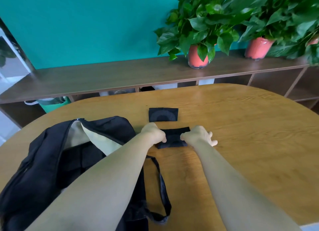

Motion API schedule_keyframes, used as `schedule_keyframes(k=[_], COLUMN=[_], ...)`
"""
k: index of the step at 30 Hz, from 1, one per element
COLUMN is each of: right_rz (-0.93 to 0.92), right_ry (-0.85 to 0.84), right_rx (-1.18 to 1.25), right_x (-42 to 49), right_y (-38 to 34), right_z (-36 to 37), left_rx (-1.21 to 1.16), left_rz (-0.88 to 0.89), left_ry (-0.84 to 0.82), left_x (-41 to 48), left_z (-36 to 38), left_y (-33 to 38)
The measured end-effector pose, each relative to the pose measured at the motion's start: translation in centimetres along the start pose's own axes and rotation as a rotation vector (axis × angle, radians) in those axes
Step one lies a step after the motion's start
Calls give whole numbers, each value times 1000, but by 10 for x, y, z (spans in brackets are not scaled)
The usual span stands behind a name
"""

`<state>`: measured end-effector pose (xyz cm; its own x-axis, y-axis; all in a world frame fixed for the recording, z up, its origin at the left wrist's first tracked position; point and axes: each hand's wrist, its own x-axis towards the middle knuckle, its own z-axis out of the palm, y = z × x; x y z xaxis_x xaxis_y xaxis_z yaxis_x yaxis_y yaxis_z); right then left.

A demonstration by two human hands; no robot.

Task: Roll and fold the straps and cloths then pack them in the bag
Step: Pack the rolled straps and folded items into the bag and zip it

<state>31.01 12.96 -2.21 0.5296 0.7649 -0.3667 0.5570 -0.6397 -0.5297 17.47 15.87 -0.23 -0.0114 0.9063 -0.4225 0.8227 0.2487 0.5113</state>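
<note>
- The right half of the table is bare wood from far edge to near edge, so a hand can pass freely there.
- The open bag fills the left side down to the near left edge.
- Its strap loop lies across the middle, towards the near edge.
- The far cloth lies just beyond the near cloth, with a narrow strip of wood between them.
- The left hand and the right hand cover the near cloth's ends.
- Open wood runs behind the far cloth to the far edge.

Probably an office or meeting room: oval wooden table, long low shelf unit with potted plants, teal wall.
</note>
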Motion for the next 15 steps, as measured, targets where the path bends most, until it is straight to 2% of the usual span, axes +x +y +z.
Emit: schedule_keyframes(k=[4, 8, 15], right_rz=[0, -51, -251], right_ry=[-51, -95, -145], right_rx=[139, 394, 513], right_x=[-13, -32, -100], right_y=[11, 15, -13], right_z=[-10, -16, -19], left_rx=[-57, -163, -283], left_rz=[54, 112, 143], left_ry=[16, -11, 26], left_x=[-16, -46, -119], left_z=[-5, -30, -95], left_y=[0, -3, -55])
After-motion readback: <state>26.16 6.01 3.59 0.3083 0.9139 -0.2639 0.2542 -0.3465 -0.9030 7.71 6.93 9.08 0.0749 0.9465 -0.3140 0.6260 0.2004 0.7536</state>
